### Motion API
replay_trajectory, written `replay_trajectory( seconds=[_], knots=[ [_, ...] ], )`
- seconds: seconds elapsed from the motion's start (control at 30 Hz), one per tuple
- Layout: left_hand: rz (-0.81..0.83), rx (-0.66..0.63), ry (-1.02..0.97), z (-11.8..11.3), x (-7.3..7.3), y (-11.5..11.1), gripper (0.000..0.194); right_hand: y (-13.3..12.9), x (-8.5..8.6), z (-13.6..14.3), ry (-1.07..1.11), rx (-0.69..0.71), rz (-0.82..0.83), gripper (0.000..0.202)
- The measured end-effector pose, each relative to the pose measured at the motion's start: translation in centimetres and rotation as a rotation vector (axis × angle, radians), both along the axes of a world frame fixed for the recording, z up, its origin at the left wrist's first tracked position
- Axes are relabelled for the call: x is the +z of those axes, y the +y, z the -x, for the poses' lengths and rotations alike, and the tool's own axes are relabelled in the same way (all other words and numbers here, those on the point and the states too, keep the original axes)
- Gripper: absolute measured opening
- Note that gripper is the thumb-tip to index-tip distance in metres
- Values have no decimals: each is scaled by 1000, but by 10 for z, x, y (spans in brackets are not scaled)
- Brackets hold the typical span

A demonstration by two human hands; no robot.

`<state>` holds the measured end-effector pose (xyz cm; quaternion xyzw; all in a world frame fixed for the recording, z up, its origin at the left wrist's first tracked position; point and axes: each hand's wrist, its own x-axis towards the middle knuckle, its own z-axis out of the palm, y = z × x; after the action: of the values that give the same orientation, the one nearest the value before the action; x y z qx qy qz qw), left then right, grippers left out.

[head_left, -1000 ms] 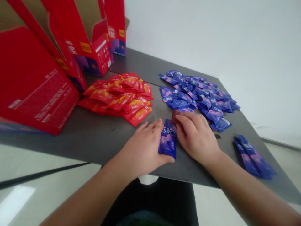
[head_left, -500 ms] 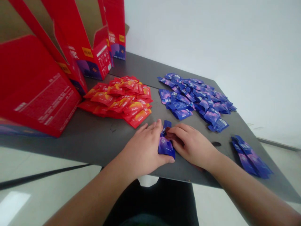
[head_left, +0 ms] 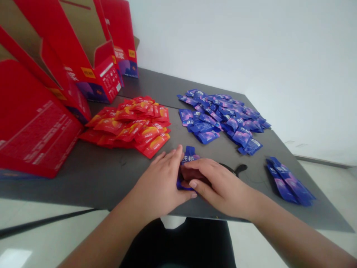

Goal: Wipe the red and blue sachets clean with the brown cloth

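A blue pouch [head_left: 188,158] lies on the grey counter [head_left: 117,186] between both hands. The left hand [head_left: 161,183] grips its side, thumb at the lower end; the right hand [head_left: 223,188] clasps a reddish-brown item [head_left: 192,173] over it. Red sachets [head_left: 131,126] occupy the left.

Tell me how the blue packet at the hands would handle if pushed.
The blue packet would probably flex, since similar ones in the blue pile look thin and creased. Its flat shape should make it slide rather than roll.
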<state>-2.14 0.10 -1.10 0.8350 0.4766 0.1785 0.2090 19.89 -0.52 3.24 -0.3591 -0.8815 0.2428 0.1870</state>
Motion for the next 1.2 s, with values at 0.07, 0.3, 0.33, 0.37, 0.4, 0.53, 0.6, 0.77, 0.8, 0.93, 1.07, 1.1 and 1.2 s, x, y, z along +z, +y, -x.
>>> replay_trajectory(
  seconds=[0.07, 0.3, 0.33, 0.37, 0.4, 0.53, 0.6, 0.77, 0.8, 0.93, 1.07, 1.1, 1.2],
  knots=[
    [-5, -16, 6, 0, -1, 0, 108, -1, 0, 4, -12, 2, 6, 25],
    [-15, -20, 31, 0, -3, 1, 99, 11, -5, 11, -197, 84, -80, 19],
    [-13, -19, 38, -1, -3, 1, 98, 13, -6, 10, -214, 89, -95, 19],
    [-11, -16, 44, -1, -3, 1, 98, 16, -7, 9, -220, 94, -109, 19],
    [-8, -11, 49, -1, -2, 1, 100, 19, -8, 9, -214, 103, -122, 19],
    [8, 7, 59, -1, 2, 2, 105, 31, -12, 6, -159, 112, -163, 17],
    [16, 11, 59, -1, 5, 3, 101, 37, -14, 5, -170, 67, -181, 15],
    [28, 11, 73, -1, 8, 3, 98, 54, -22, 1, -203, -133, -193, 15],
    [30, 10, 81, -1, 8, 3, 98, 55, -23, 0, -183, -161, -190, 15],
    [15, 2, 91, -1, 6, 3, 102, 44, -17, -5, -17, -192, -187, 13],
    [-7, -9, 68, 0, 5, 2, 106, 17, -1, -1, 113, -27, -14, 22],
    [-8, -13, 67, 0, 5, 2, 105, 11, 2, 1, 109, 29, 38, 25],
    [-13, -23, 72, 0, 5, 1, 101, 7, 6, 4, 54, 137, 102, 29]
  ],
)
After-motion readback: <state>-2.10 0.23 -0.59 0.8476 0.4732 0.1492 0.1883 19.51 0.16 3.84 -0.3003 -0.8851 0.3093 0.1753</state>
